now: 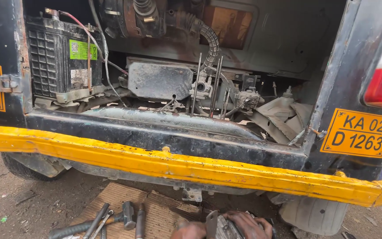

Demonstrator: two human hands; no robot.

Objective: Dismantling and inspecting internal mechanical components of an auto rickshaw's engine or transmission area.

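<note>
Your hands [226,226] hold a grey metal part [219,228] low, near the ground, so both can grip it. Hammer [127,214] and tools lie on cardboard [155,212] beside you, under the yellow bumper [191,168].

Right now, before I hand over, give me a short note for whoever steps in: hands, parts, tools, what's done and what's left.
Hands: both low at the frame's bottom edge, on a grimy metal part on the ground. Left hand sits at its left side, right hand lies over its top. Grip is cut off by the frame.
Tools: a hammer and several long steel tools lie on a cardboard sheet left of the hands.
Vehicle: rear engine bay open above the yellow bumper; battery in place at left, long studs standing bare mid-bay.
Done: the part is out of the bay.
Left: cannot tell from here.
</note>
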